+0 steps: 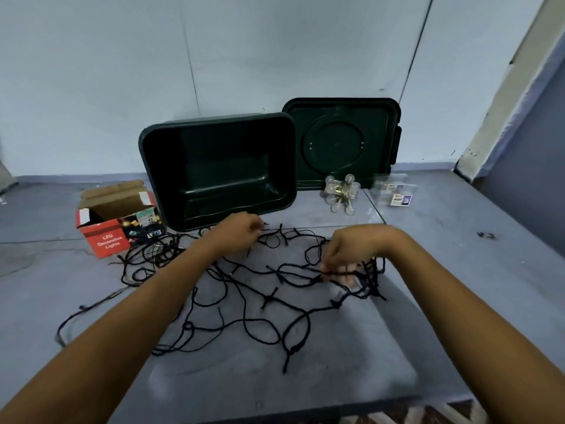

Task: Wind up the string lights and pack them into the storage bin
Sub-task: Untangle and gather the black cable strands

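Nearest me, the black string lights (269, 298) lie in a loose tangle across the grey floor (443, 270), spreading out beneath and between both forearms. My right hand (345, 255) pinches a gathered bunch of loops at the tangle's right edge, fingers curled down. My left hand (241, 234) has its fingers curled on a strand at the far edge. Just beyond it sits the dark green storage bin (171, 179), its opening facing me. A red LED lights box (113, 221) stands to its left and the lid (339, 142) leans against the wall.
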Demonstrator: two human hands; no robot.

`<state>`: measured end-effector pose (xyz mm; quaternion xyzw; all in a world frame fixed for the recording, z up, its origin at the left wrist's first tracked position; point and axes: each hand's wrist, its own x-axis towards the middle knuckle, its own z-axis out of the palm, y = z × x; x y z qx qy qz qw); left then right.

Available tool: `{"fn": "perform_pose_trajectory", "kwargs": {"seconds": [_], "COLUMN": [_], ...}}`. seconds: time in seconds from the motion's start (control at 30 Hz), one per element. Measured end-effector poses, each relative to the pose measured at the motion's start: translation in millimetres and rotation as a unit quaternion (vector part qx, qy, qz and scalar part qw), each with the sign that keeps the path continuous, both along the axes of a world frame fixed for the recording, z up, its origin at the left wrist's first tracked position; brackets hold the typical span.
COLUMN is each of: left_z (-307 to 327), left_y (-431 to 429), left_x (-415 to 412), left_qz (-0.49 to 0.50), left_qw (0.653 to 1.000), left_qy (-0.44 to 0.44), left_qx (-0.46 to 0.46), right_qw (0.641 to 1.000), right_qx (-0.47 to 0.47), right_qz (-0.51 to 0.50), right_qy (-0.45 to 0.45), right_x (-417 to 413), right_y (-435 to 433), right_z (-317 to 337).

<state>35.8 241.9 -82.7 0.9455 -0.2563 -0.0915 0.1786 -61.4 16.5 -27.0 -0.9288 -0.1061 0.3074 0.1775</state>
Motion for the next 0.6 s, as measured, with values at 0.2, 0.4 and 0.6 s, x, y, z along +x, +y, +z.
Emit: {"fn": "perform_pose_trajectory", "kwargs": {"seconds": [0.2, 0.4, 0.6], "left_z": [-30.9, 18.2, 90.6], "left_y": [1.5, -6.6, -21.5], "left_x": [8.5, 5.8, -14.2], "left_qz": [0.030, -0.002, -0.065], "left_qw": [0.988, 0.997, 0.957], "left_qy": [-0.075, 0.009, 0.063], "left_qx": [0.129, -0.072, -0.275], "right_qw": [0.997, 0.950, 0.944], "right_qx": [-0.025, 0.129, 0.245], "right_qz": [-0.018, -0.134, -0.156], "right_qy": [-0.076, -0.250, -0.157], "right_x": [-3.1, 7.9, 14.9], "right_y": [11.0, 25.6, 47.0], "right_z": [-8.9, -6.5, -4.0]}}
